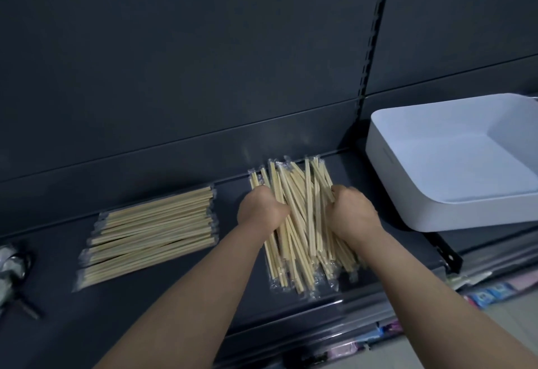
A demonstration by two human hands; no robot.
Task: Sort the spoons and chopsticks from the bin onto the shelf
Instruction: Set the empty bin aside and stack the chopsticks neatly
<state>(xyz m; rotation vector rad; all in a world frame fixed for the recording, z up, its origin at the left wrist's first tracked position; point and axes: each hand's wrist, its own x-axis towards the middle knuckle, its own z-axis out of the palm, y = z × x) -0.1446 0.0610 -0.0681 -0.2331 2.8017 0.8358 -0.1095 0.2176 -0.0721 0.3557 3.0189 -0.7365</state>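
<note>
From the head camera, looking down: two bare arms reach out over a dark shelf [233, 287]. The left hand [262, 208] and the right hand [353, 211] are both on a loose pile [304, 203] of wrapped chopsticks, one hand on each side. The fingers of both hands are curled in and grip the sticks at the edges of the pile, as if to squeeze it together. The sticks in this pile point away from the person, but they are messy and cross over each other.

To the left, a little apart, lies a neat pile [154, 223] of wrapped chopsticks, all flat and side by side. At the far left edge there are some shiny spoons [16, 262] in clear wrap (they are blurry, so I cannot count them).

The white bin [387, 171] sits on the right, close to the loose pile. The part of its inside that shows has nothing in it, but one corner runs off the picture.

So I think the job is nearly done. The spoons and chopsticks are on the shelf in their own spots. What looks left is to tidy the loose pile so its sticks lie straight like the neat one
</note>
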